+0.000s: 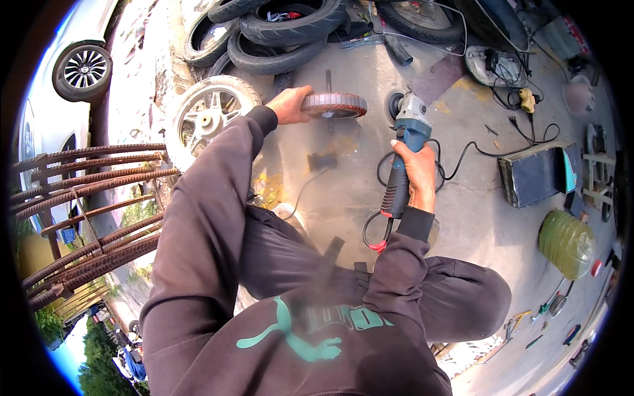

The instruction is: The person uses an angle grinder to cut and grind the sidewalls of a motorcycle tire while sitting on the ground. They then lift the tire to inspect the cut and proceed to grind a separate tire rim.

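My left hand (pixel 290 105) grips the left edge of a motor stator (pixel 335 104), a round part with a silvery, ribbed rim and reddish-brown edges. A dark shaft rises from its middle. To the right, my right hand (pixel 416 168) is wrapped around the blue-and-black body of an angle grinder (pixel 413 132). The grinder's dark disc (pixel 394 105) is on the side toward the stator, and a gap separates the two. A black cord (pixel 462 168) with red near the handle curls around my right wrist. Whether the disc is spinning cannot be told.
Left of my left hand lies a pale spoked wheel (pixel 228 92). Black tyres (pixel 284 53) are piled beyond it. Rusty rebar (pixel 99 191) stands at the left, near a parked car (pixel 72 125). On the right are a dark metal box (pixel 528 181) and a yellowish plastic jug (pixel 564 241).
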The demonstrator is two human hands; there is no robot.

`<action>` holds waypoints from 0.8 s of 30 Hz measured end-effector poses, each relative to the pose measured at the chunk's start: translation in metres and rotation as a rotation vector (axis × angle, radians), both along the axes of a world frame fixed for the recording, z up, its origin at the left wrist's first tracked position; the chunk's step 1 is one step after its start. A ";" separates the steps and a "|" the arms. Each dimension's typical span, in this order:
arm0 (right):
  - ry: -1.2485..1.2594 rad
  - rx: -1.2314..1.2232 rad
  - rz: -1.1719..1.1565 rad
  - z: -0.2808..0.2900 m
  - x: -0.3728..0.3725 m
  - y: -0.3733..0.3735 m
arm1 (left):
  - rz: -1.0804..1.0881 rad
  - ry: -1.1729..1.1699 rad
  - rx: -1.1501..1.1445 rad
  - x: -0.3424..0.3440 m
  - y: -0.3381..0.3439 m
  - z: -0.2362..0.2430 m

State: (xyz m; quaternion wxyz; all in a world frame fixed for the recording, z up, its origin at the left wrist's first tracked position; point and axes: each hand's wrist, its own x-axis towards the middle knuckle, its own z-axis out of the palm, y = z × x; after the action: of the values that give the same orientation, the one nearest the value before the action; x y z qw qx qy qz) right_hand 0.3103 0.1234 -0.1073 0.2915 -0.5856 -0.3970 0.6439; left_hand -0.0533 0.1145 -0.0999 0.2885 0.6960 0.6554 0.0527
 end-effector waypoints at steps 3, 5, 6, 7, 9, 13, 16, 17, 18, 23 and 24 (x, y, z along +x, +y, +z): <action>-0.006 -0.059 0.022 0.008 -0.003 -0.002 | -0.009 0.012 -0.023 -0.002 0.000 -0.002; 0.014 -0.074 0.031 0.004 -0.009 -0.002 | -0.051 0.037 -0.033 -0.003 -0.003 -0.002; 0.023 -0.086 0.033 0.000 -0.012 -0.002 | -0.058 0.025 -0.033 -0.007 -0.006 -0.004; 0.034 -0.071 0.042 -0.005 -0.016 -0.002 | -0.064 0.014 -0.032 -0.012 -0.012 -0.004; 0.062 -0.045 0.065 -0.013 -0.025 -0.003 | -0.034 0.013 -0.065 -0.025 -0.020 0.000; 0.130 -0.098 0.123 -0.016 -0.042 -0.004 | 0.085 0.053 -0.162 -0.050 -0.039 0.002; 0.112 -0.131 0.190 -0.024 -0.055 0.001 | 0.122 0.068 -0.187 -0.054 -0.048 -0.001; 0.120 -0.131 0.204 -0.027 -0.059 0.002 | 0.124 0.080 -0.188 -0.055 -0.049 -0.001; 0.127 -0.126 0.221 -0.029 -0.064 0.003 | 0.129 0.089 -0.185 -0.054 -0.050 -0.001; 0.104 -0.123 0.277 -0.028 -0.073 0.007 | 0.110 0.107 -0.159 -0.053 -0.050 -0.005; 0.112 -0.121 0.279 -0.027 -0.073 0.007 | 0.101 0.110 -0.155 -0.051 -0.049 -0.002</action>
State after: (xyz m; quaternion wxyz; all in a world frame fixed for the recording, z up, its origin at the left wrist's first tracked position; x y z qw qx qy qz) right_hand 0.2370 0.1309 -0.1346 0.1852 -0.5044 -0.4177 0.7326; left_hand -0.1047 0.0659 -0.1021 0.3019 0.6396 0.7066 -0.0221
